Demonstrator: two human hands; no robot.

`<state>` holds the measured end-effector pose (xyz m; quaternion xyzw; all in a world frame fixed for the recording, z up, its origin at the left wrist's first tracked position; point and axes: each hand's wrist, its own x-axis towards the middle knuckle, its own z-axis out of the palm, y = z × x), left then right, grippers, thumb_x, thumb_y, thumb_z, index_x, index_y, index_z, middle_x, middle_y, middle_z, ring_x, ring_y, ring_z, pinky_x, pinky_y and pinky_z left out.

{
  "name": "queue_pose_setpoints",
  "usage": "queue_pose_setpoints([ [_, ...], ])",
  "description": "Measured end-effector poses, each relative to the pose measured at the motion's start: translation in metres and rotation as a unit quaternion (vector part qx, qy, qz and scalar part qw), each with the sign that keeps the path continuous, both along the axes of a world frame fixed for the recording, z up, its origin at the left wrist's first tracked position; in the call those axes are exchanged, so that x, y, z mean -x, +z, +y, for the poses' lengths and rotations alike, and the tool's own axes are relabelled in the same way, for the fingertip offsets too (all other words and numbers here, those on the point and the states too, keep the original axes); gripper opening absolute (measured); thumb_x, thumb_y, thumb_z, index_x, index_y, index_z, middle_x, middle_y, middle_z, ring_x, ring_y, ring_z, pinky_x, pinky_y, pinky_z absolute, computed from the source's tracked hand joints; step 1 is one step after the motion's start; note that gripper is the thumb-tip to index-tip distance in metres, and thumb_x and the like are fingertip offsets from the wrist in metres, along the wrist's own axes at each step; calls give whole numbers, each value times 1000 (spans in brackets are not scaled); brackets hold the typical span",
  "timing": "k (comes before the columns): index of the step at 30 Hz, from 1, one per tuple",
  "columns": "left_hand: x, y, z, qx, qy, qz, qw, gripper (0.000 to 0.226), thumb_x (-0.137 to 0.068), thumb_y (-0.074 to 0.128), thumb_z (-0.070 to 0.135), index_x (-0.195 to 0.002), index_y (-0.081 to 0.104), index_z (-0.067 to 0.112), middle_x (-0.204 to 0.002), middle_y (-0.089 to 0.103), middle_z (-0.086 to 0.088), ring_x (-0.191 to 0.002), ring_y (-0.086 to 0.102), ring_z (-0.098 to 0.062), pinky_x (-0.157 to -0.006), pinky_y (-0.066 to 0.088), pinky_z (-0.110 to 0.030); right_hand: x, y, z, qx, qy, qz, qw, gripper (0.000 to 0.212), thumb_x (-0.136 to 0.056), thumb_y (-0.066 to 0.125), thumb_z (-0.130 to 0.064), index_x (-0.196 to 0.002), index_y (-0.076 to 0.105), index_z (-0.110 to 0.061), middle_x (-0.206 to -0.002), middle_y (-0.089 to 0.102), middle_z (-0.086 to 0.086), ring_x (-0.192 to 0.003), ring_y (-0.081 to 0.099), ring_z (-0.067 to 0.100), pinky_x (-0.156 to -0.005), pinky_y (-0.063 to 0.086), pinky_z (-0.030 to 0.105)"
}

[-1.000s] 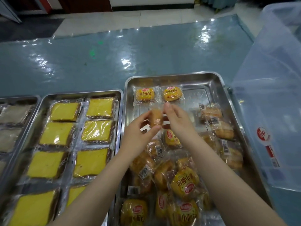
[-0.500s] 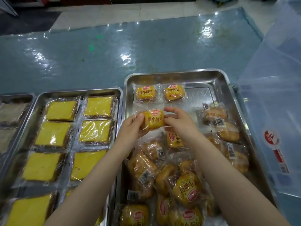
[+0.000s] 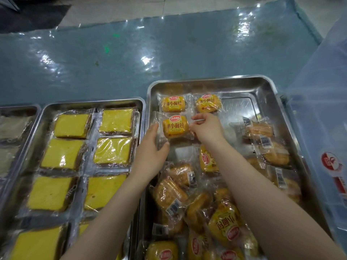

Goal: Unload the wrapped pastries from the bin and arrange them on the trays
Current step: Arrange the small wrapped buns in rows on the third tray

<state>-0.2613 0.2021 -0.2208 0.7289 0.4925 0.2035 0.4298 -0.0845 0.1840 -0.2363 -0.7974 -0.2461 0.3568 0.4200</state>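
A steel tray (image 3: 210, 80) on the right holds two wrapped yellow buns (image 3: 173, 104) side by side in its far row. Just below the left one lies a third wrapped bun (image 3: 175, 126), label up. My left hand (image 3: 150, 151) pinches the left end of its clear wrapper and my right hand (image 3: 206, 128) pinches the right end. A loose heap of wrapped buns (image 3: 197, 203) fills the near half of this tray, partly hidden by my forearms.
A second steel tray (image 3: 93, 102) to the left holds rows of wrapped yellow cake slices (image 3: 112, 151). A third tray (image 3: 18, 107) shows at the far left edge. The translucent plastic bin (image 3: 323, 119) stands at the right. Blue plastic sheeting (image 3: 150, 49) covers the surface beyond.
Both hands turned the bun label-up, carried it left and away, and lowered it into the tray below the far-left bun.
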Motion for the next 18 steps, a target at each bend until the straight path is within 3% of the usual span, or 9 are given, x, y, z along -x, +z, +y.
queue_pose_setpoints([
  [3,-1,2,-2,-33,-14,9,999,63,-88,57,22,-120,22,64,-107,37,45,-97,33,34,-76,27,-1,-3,0,6,20,12,-16,1000,24,-84,68,-13,-104,59,-23,-90,61,-6,-75,61,10,-59,55,29],
  [5,0,-2,0,-21,-13,12,1000,61,-89,57,21,-135,28,49,-123,42,32,-109,38,20,-86,31,-6,-4,-1,2,35,32,-17,999,32,-83,68,-12,-112,61,-20,-96,64,-2,-76,64,12,-65,57,31],
  [8,2,-3,0,2,-9,50,999,61,-91,55,23,-146,29,29,-146,38,8,-130,38,-10,-99,32,-26,-8,0,-10,25,58,-20,998,44,-82,69,-16,-125,59,-19,-103,67,-1,-79,65,11,-66,55,25],
  [11,3,-2,-5,0,-12,66,998,58,-93,54,27,-146,30,25,-148,38,4,-133,38,-15,-102,32,-29,-15,9,-28,43,104,-98,989,45,-83,67,-21,-128,57,-19,-105,65,-4,-88,62,13,-77,51,28],
  [14,5,-2,-14,-3,-6,62,998,52,-94,52,29,-144,35,28,-145,42,5,-131,40,-14,-96,31,-23,-26,20,-56,109,181,-140,967,39,-84,65,-19,-123,60,-22,-115,63,-3,-99,57,13,-82,44,27],
  [18,6,-6,-27,-30,-40,85,995,48,-94,50,33,-141,39,31,-144,43,7,-130,41,-12,-92,30,-21,-36,31,-91,176,311,-177,917,61,-79,68,-25,-137,47,-21,-137,52,0,-119,52,19,-93,40,29],
])
